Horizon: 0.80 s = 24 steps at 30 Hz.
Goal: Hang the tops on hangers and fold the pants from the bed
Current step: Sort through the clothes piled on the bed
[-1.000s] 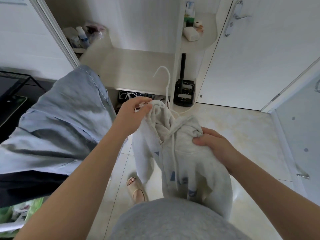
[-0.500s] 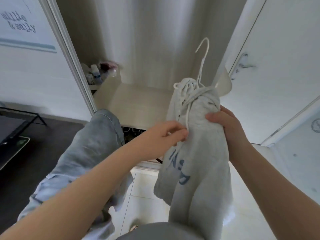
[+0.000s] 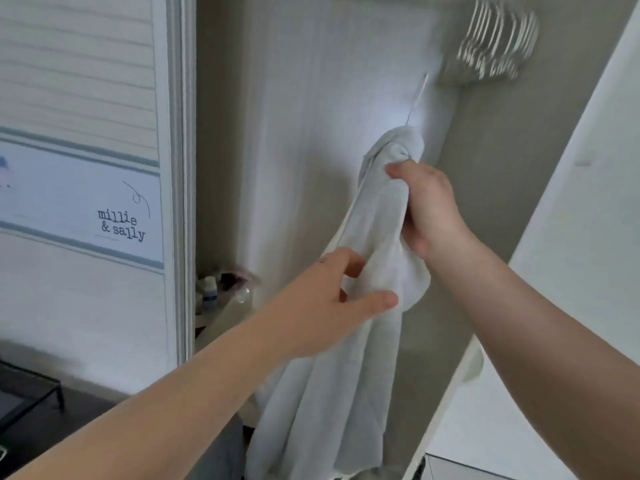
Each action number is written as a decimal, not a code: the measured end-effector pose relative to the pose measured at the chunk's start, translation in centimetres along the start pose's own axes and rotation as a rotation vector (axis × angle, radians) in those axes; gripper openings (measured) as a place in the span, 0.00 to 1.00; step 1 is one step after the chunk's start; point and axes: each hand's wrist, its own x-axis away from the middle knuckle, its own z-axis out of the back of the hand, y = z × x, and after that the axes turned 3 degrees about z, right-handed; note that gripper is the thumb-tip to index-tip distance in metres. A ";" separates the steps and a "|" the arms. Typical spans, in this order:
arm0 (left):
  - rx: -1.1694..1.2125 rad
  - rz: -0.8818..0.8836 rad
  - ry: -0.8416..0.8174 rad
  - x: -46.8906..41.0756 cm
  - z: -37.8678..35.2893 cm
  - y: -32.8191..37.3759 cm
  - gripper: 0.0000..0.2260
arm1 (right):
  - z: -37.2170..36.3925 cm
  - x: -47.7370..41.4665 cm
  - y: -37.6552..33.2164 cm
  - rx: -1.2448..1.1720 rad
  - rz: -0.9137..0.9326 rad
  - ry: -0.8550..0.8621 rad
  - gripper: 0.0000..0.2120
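Note:
A pale grey hoodie (image 3: 332,386) hangs bunched on a white hanger whose hook (image 3: 417,98) pokes out above the cloth, high inside the open wardrobe. My right hand (image 3: 427,209) grips the gathered neck of the hoodie just under the hook. My left hand (image 3: 322,303) rests against the hoodie's left side lower down, fingers spread and thumb lying on the cloth. The hook is below and left of a bunch of several white hangers (image 3: 495,39) at the top right. The hanger's shoulders are hidden in the cloth.
The wardrobe's door frame (image 3: 180,202) stands at the left, with a printed panel (image 3: 121,223) beside it. Small bottles (image 3: 211,292) sit on a low shelf inside. A white door (image 3: 571,237) runs along the right. A dark table edge (image 3: 31,403) shows at the lower left.
The hoodie on its hanger has gone up from waist height into the wardrobe, near the hanging hangers. My left hand has let go of the drawstring and now lies spread on the cloth.

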 end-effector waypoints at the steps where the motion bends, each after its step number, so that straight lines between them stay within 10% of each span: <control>1: -0.042 -0.019 0.039 -1.2 0.9 0.2 0.21 | -1.0 -1.7 -0.8 0.002 0.032 -0.007 0.12; 24: -0.984 -0.063 0.562 -29.1 18.8 2.8 0.05 | -8.8 -39.4 -8.8 0.054 0.484 -0.134 0.13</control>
